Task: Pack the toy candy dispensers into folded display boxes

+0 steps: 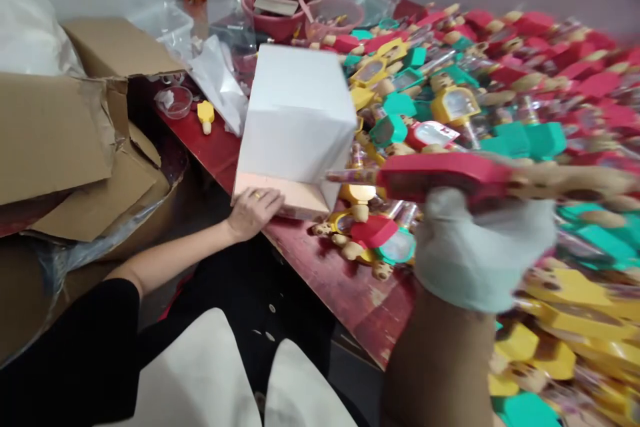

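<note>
My left hand [254, 213], bare with a ring, grips the near edge of a white cardboard box [300, 113]. The box stands at the table's edge with its open side toward me, and its pinkish lower flap lies under my fingers. My right hand [480, 253], in a white glove, holds a red plastic toy [445, 170] to the right of the box. A slim tube sticks out of the toy's left end, and a beige figure-like end points right. Motion blurs this hand, so I cannot tell whether it holds more than one toy.
Red, green and yellow toys [455, 103] cover much of the red table [345, 283]. Behind the box are pink baskets [280, 25] and an orange-lidded jar [195, 3]. Opened cardboard cartons [55, 137] stand at the left. A small clear dish [176, 102] sits near them.
</note>
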A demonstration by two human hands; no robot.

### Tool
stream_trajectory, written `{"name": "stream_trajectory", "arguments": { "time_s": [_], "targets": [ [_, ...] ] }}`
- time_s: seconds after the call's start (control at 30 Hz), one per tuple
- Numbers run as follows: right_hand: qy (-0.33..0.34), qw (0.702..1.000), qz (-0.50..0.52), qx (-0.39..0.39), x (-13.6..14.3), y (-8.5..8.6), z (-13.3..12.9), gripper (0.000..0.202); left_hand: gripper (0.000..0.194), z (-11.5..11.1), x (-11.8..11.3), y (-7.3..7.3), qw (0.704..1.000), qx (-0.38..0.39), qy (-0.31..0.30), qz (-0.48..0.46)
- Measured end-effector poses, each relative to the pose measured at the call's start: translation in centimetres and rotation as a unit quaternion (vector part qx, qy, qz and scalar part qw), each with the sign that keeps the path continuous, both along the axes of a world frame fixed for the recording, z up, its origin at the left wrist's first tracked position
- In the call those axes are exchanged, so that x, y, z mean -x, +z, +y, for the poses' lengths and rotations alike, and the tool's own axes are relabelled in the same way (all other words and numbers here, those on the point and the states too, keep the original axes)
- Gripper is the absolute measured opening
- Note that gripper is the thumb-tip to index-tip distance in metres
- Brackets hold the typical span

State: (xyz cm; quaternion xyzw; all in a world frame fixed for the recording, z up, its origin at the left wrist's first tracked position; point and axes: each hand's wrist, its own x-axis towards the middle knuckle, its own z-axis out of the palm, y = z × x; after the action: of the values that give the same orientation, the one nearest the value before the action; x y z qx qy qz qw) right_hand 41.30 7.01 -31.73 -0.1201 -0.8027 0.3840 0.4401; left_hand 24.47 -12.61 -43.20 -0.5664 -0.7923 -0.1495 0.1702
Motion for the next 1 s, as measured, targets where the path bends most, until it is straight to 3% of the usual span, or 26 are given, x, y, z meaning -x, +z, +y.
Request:
{"name": "stream_trajectory", "arguments": {
  "time_s": [0.07, 0.13, 0.27, 0.33, 0.43, 0.53, 0.67, 0.77, 0.9, 1.0],
  "targets": [
    [0.022, 0.998, 0.016, 0.059, 2.4, -1.2, -1.4, 0.034, 0.029, -1.1, -2.5, -2.2, 0.998, -0.048, -0.022, 0.026],
    [0.058, 0.995, -0.019, 0.084, 4.9, -3.2, -3.0, 0.034, 0.030, -1.6, -4.0, -3.5, 0.997, -0.065, -0.024, 0.025],
    [0.085, 0.991, -0.046, 0.092, 8.6, -7.3, -5.0, 0.043, 0.034, -1.5, -4.0, -4.1, 0.999, -0.014, -0.029, -0.019],
    [0.092, 0.991, -0.075, 0.069, 9.3, -8.3, -5.1, 0.041, 0.035, -1.3, -3.6, -4.0, 0.999, 0.007, -0.030, -0.029],
    [0.103, 0.983, -0.149, -0.012, 9.8, -7.8, -4.5, 0.035, 0.036, -1.3, -3.6, -3.8, 0.999, 0.020, -0.035, -0.031],
    [0.125, 0.964, -0.219, -0.080, 10.5, -6.0, -4.3, 0.030, 0.035, -1.1, -4.0, -3.5, 0.998, 0.039, -0.032, -0.042],
    [0.122, 0.917, -0.337, -0.176, 12.1, -3.7, -5.3, 0.028, 0.034, -0.9, -4.7, -3.0, 0.997, 0.058, -0.006, -0.047],
    [0.115, 0.891, -0.369, -0.239, 12.8, -2.9, -5.7, 0.030, 0.034, -0.8, -5.0, -2.8, 0.998, 0.044, 0.001, -0.051],
    [0.069, 0.894, -0.400, -0.191, 13.3, -2.5, -4.7, 0.031, 0.037, -0.6, -4.8, -2.8, 0.997, 0.038, -0.015, -0.073],
    [0.079, 0.911, -0.381, -0.139, 13.2, -2.7, -3.6, 0.024, 0.039, -0.6, -4.7, -2.7, 0.995, 0.052, -0.019, -0.089]
  ]
}}
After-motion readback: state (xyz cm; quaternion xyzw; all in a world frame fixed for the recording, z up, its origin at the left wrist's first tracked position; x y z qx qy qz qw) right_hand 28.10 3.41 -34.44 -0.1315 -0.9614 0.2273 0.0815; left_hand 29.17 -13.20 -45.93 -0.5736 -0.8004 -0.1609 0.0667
